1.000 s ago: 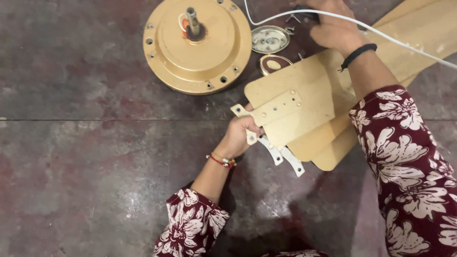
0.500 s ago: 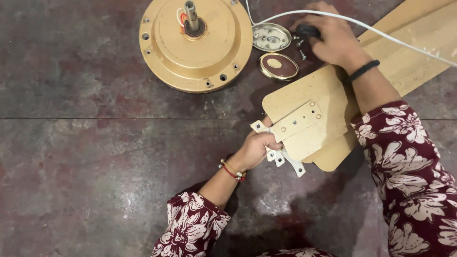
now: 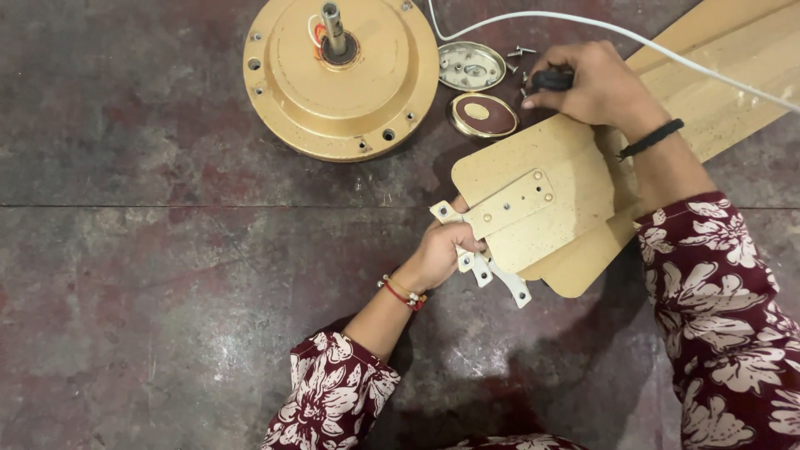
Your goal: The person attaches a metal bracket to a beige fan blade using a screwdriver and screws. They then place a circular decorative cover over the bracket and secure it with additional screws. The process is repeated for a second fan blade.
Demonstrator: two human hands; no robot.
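Dark, mottled stone floor serves as our bench. We sit over it with the fan blade lying flat near the middle, its pale bracket sticking out at the near left end. Our left hand curls its fingers shut around that bracket, pinning it to the blade. Our right hand is closed on a black-handled tool at the blade's far edge, beside loose screws and two small caps. The gold motor rests far left, apart from the blade. To do this well, we judge, we keep the bracket holes lined up with the blade's, hold it from sliding, and mind the white cord crossing our wrist.
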